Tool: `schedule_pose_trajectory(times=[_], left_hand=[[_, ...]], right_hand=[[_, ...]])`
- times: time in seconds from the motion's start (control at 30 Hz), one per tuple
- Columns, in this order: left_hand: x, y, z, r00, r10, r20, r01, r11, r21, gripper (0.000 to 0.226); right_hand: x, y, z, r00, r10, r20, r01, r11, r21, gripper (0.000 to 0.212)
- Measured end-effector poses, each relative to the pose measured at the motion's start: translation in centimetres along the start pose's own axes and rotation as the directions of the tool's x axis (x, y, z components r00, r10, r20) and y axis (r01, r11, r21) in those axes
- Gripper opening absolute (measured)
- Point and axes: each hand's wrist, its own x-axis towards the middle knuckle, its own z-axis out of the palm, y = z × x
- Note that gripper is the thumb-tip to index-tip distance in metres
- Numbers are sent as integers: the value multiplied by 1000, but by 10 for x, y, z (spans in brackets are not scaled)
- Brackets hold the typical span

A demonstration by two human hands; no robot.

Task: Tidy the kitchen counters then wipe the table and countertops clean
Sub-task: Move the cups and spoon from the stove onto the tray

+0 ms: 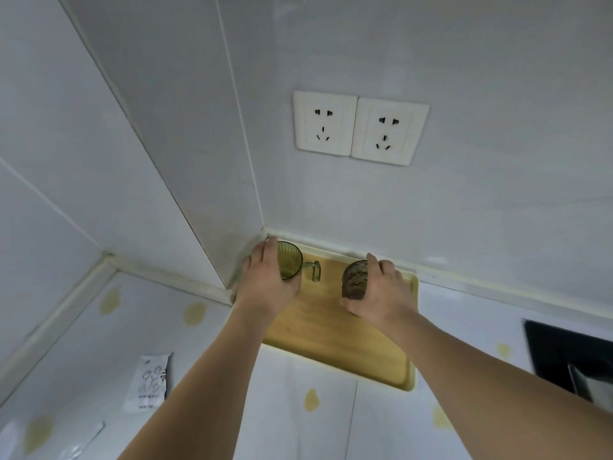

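Note:
A wooden tray (pixel 335 330) with a pale rim lies on the white countertop (pixel 298 410), pushed into the wall corner. My left hand (pixel 267 283) grips a green ribbed glass mug (pixel 290 262) at the tray's far left corner, its handle pointing right. My right hand (pixel 381 293) holds a brownish ribbed glass (pixel 355 278) at the tray's far right. Both glasses stand upright on or just above the tray; contact with the wood is not clear.
Two wall sockets (pixel 358 127) sit above the tray. A printed paper packet (pixel 149 381) and a clear plastic wrapper (pixel 76 443) lie on the counter at the left. A black hob (pixel 570 353) is at the right edge. The counter carries yellow pear-shaped prints.

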Motion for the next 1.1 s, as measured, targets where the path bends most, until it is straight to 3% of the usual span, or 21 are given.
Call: schedule_pose_trajectory(times=[0.17,0.27,0.43,0.63,0.93,1.1], left_hand=[[-3,4,-6,998,39,-41,-35,994,101,94],[-15,25,-11,984,156,-86,-143,979,148,84],[-68,89,-9,938,347,-2,-341,924,172,68],[-162,193,27,820,546,169,-570,806,161,65],[-338,377,94,632,741,228,-768,638,55,60],[-428,477,140,446,851,277,-889,456,30,59]], right_hand=[[-13,7,-13,999,-40,34,40,999,10,111],[-33,21,-33,996,-87,-11,88,995,40,101],[-95,71,-70,995,-45,-84,53,994,100,86],[-205,173,-106,982,76,-170,-53,989,138,78],[-405,367,-154,901,297,-316,-249,951,184,71],[-493,473,-166,814,444,-374,-365,893,265,67]])
